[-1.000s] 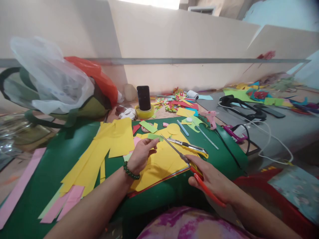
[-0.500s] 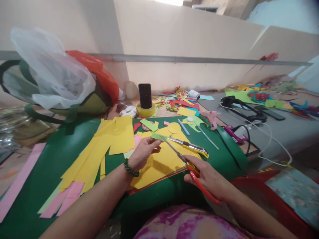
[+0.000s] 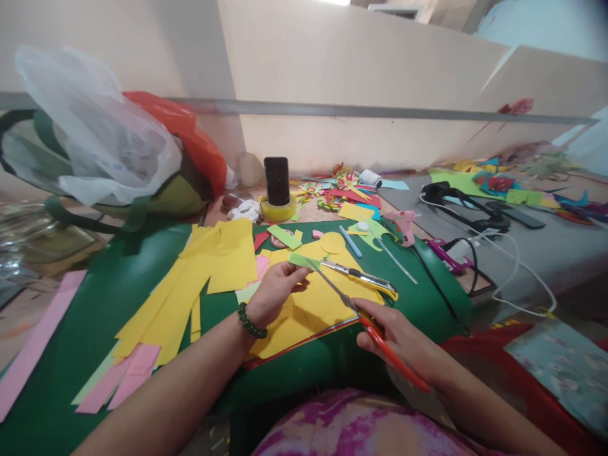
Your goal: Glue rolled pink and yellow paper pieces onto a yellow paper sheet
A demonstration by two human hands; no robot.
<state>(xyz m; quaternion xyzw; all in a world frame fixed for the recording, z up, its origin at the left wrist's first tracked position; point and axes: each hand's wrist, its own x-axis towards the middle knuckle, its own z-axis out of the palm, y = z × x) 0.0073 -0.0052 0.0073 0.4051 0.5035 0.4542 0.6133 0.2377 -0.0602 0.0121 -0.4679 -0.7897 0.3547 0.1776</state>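
In the head view, the left hand (image 3: 274,292) and the green strip (image 3: 299,259) it pinches have edged right since a second ago, nearer the craft knife (image 3: 358,274). The strip is at the middle of the frame, above the yellow sheets (image 3: 304,326). The right hand (image 3: 399,332), lower right of centre, is wrapped around the handles of the scissors (image 3: 349,302), whose blades reach up and left to the strip's right end; how far the blades are parted I cannot tell. The hands are apart. For a clean snip, the strip probably wants to be kept flat and taut, left fingertips well clear of the blade line, the scissors squeezed steadily without twisting the paper.
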